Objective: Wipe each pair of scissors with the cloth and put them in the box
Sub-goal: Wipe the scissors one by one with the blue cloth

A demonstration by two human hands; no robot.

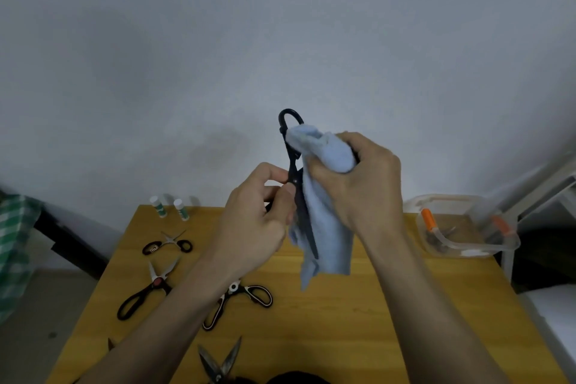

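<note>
A: What are the hands doing?

B: Both are raised above the table [358,321], in front of the wall [280,25]. The left hand [252,227] is pinching the black scissors [294,181] near the pivot, thumb and fingers curled onto the metal. The scissors are standing nearly upright, handle loop at the top, blades pointing down and a little to the right.

A: And the right?

B: The right hand [361,184] is gripping the blue cloth [327,218], fingers wrapped round a bunched part of it. The cloth is lying against the scissors — its top is covering the lower handle, and the rest is hanging loose behind the blades.

A: Where is the box?

B: The box [505,243] is sitting on the table's far right corner. It is clear plastic, with orange latches. Something is lying inside — dark shapes, too blurred to name.

A: Other scissors?

B: Four pairs are lying on the left part of the table, all with blades apart. A small pair [168,243] is sitting near the far edge. A red-pivot pair [146,293] is lying nearer. A black-and-white pair [240,299] is showing partly under the left forearm. A steel pair [221,362] is lying at the near edge, its handles cut off by the frame.

A: Anything else?

B: Two small white bottles [170,206] with green labels are standing at the table's far left edge, close together. A green checked fabric [15,243] is hanging at the far left, off the table.
</note>
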